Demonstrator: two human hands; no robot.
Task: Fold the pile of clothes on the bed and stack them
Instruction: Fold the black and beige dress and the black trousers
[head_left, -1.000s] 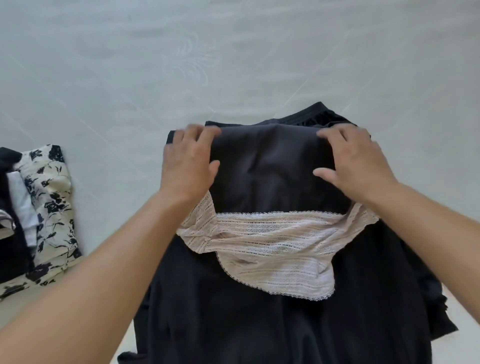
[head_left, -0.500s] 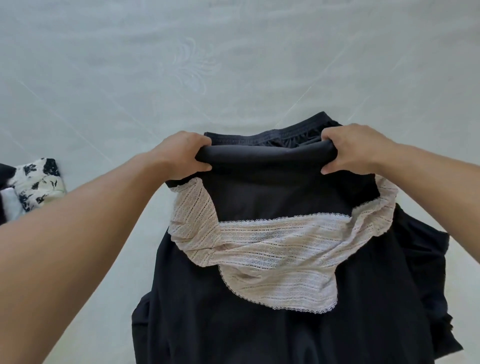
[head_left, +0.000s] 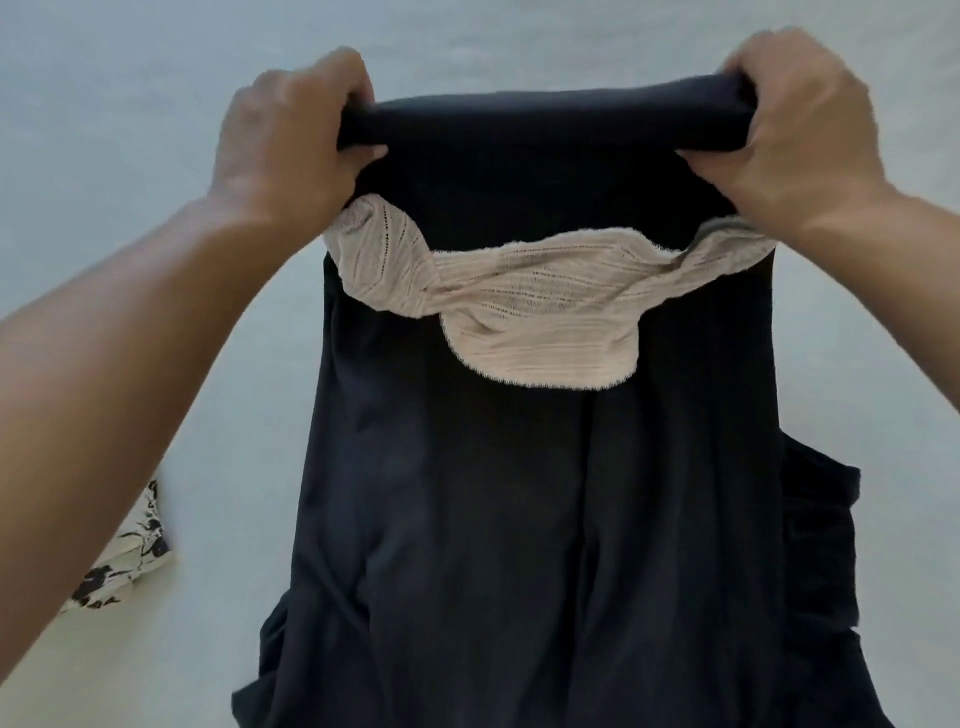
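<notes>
From the head camera I see my left hand (head_left: 291, 140) and my right hand (head_left: 800, 135) raised in front of me, each with fingers and thumb curled tight round one end of a rolled top edge of a black garment (head_left: 519, 519). The roll between my fists is a smooth, thick tube of cloth, pulled nearly straight. Below it the garment hangs down in a long, broad panel that widens toward the bottom of the view. The fabric looks soft and matte, a fine knit, with shallow vertical folds running down it. On the right side a darker layer juts out with a squared edge and bunched gathers; I cannot tell which part of the garment that is.

Across the upper part of the black panel, just under my hands, lies a beige lace piece (head_left: 540, 312). It is thin, with rows of small openwork holes and a fine scalloped trim, twisted once in the middle and drooping in a rounded lobe. Its two ends run up behind my wrists, so whether I grip them too I cannot tell.

Behind everything is the bed sheet (head_left: 130, 93), pale grey-white and smooth. At lower left, partly hidden by my left forearm, a cream cloth with black floral print (head_left: 124, 566) lies on the sheet, blurred.
</notes>
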